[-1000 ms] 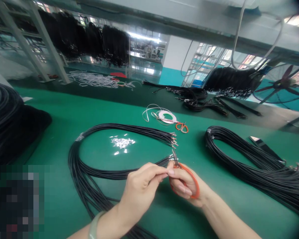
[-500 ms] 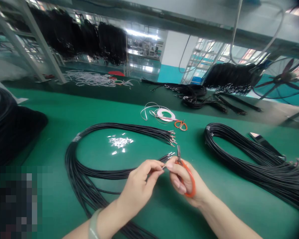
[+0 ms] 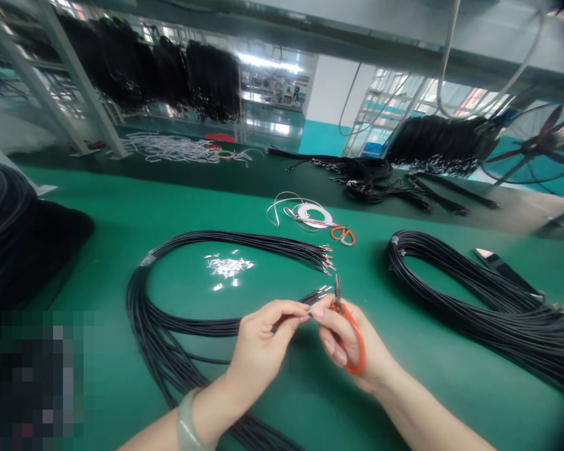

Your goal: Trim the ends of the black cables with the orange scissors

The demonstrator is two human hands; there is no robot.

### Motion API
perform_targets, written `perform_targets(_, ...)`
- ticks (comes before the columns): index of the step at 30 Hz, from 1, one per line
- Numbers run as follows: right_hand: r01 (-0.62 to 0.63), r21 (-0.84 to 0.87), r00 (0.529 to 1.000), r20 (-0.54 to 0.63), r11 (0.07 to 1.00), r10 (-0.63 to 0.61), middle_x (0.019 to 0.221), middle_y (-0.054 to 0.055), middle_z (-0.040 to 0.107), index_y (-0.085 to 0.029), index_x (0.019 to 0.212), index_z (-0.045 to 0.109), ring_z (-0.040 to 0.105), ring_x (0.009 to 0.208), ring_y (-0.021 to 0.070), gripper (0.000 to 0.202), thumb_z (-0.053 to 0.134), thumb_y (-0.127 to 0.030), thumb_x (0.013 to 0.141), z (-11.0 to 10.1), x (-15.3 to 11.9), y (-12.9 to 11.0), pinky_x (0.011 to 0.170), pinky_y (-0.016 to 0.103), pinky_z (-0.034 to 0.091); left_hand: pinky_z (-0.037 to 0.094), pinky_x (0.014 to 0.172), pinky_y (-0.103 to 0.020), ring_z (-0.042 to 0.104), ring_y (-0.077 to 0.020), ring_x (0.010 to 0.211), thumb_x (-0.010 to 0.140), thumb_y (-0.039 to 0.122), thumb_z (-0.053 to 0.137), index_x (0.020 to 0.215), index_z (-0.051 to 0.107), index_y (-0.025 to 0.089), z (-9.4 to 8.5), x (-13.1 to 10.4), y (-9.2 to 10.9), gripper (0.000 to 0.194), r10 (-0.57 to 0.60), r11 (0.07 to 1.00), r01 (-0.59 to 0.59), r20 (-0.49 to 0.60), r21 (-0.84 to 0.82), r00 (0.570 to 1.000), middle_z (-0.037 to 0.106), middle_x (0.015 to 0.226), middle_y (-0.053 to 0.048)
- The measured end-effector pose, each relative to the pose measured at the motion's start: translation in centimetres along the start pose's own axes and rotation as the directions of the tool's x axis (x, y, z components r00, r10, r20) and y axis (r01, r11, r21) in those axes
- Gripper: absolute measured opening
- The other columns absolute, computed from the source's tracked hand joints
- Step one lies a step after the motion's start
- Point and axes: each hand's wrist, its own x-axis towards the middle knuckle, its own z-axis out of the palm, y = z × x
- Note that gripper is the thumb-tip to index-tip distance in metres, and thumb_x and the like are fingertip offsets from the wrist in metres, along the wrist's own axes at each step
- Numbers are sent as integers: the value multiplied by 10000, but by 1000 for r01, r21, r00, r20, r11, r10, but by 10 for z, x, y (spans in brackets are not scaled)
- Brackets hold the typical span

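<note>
My left hand (image 3: 263,344), with a pale green bangle at its wrist, pinches the end of a black cable between thumb and forefinger. My right hand (image 3: 348,338) is closed around orange-handled scissors (image 3: 357,357), whose blades point up and away. Its thumb and forefinger meet the left fingertips at the cable end, which is mostly hidden. A looped bundle of black cables (image 3: 138,300) with metal-tipped ends lies on the green table (image 3: 178,200) around and behind my left hand. Inside the loop is a small pile of white scraps (image 3: 229,267).
A white tape roll (image 3: 314,215) and second orange scissors (image 3: 343,235) lie behind. Another cable bundle (image 3: 432,294) and a dark flat object (image 3: 507,272) are at right. Dark cables (image 3: 28,238) are heaped at left. White strips (image 3: 169,148) lie at the back.
My fingertips have drawn closer together, with less of the cable end showing between them. The scissors remain in my right hand; the view has shifted slightly.
</note>
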Motion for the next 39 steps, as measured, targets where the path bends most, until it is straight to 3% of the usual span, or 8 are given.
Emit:
perform_targets(2,28,-123,998,65,992,-20,448,-84,512,-196,836,532,348,317,48,261,569,-447,899,-8,-1,-7,344,151,263,564,874,-329,703,-202,898,874,193,594,877,714,227,-2,1,-2,124,-8,1000,9,26,-25,1000,743,961,-25)
perform_targets(4,70,-269,979,201,961,-15,550,-52,570,-199,908,508,414,399,64,285,511,-483,927,-20,-3,-16,396,161,313,569,880,-328,711,-195,898,886,191,578,888,699,223,-3,3,-2,126,-18,998,21,42,-57,999,738,989,-22)
perform_targets(7,72,-422,899,421,904,125,654,-18,589,-194,953,485,472,519,89,319,503,-511,925,-39,-7,-30,463,173,372,567,901,-329,713,-191,915,892,191,574,879,676,215,-3,4,-1,105,-32,995,37,50,-96,998,731,1021,-21)
perform_targets(9,14,-480,840,481,877,250,638,-23,574,-188,924,488,474,506,87,346,521,-532,907,-46,-8,-34,451,170,368,565,908,-330,712,-190,927,894,188,570,879,666,213,-3,5,1,100,-42,994,48,60,-99,997,729,1028,-22)
perform_targets(14,-100,-500,775,504,860,382,580,-41,584,-189,905,494,448,404,64,388,544,-572,876,-46,-6,-26,386,151,324,559,907,-331,708,-190,933,893,179,563,884,676,214,-3,5,2,120,-28,999,31,89,-35,996,729,1046,-26)
perform_targets(26,-108,-386,768,553,916,324,559,-47,585,-185,896,481,426,356,47,355,533,-537,894,-41,0,-17,349,132,318,534,859,-268,693,-158,928,895,130,540,853,675,220,-3,5,4,168,83,982,-103,125,158,989,742,1004,-2)
perform_targets(39,-158,-315,765,560,936,317,484,-64,581,-200,830,450,404,274,44,353,562,-533,870,-43,5,-8,280,115,293,523,878,-258,685,-151,951,902,111,516,867,659,209,-2,2,1,177,122,982,-143,159,127,980,737,1016,-8)
